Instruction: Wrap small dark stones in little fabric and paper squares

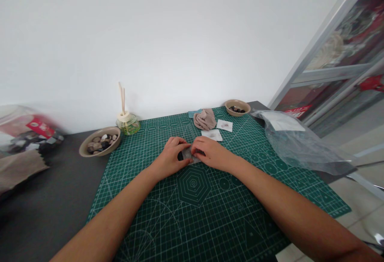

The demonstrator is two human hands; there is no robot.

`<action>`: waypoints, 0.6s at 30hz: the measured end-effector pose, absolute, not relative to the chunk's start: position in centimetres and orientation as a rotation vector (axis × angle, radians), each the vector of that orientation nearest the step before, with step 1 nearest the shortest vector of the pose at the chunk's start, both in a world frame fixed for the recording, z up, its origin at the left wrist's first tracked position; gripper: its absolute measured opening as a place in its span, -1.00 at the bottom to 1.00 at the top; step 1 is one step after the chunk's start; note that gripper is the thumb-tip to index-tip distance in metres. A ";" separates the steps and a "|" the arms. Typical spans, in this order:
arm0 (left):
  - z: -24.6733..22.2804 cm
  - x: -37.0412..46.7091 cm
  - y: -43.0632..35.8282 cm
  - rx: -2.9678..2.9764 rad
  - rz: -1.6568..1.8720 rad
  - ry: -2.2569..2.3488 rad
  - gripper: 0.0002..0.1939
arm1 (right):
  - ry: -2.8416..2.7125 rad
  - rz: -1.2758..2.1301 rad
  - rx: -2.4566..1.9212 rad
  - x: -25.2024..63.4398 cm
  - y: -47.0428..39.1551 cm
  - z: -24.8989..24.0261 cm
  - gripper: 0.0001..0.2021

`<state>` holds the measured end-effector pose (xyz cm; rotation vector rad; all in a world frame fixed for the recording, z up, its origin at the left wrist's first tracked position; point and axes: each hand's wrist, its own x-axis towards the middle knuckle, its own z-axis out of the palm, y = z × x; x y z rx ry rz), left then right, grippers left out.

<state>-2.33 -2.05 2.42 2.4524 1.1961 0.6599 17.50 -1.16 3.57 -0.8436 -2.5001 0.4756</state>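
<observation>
A small grey flat piece (188, 154) lies on the green cutting mat (162, 192), between my two hands. My left hand (170, 156) has its thumb and fingers around the piece's left side, pressed to its edges. Over the right part of the piece, my right hand (210, 153) has its fingers curled down and touching it; whether they pinch anything small is hidden. Just behind the hands are two white cards (212, 135) with faint marks, next to a crumpled pinkish-brown cloth (205, 119).
At the left stand a bowl of stones (100, 142) and a reed diffuser (128, 124). A smaller bowl (237, 107) with dark stones sits at the back right. Clear plastic bag (295, 144) on the right edge; brown cloth (22, 169) and bagged stones at far left.
</observation>
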 end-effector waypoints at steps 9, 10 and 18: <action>2.4 -2.3 -2.0 2.446 0.672 1.191 -0.67 | -2.494 0.506 -0.834 17.4 -1.3 3.6 -0.88; 2.4 -2.3 -2.0 2.446 0.671 1.194 -0.66 | -2.490 0.500 -0.848 17.4 -1.3 3.7 -0.87; 2.4 -2.4 -2.1 2.463 0.670 1.159 -0.66 | -2.500 0.529 -0.835 17.6 -1.2 3.8 -0.87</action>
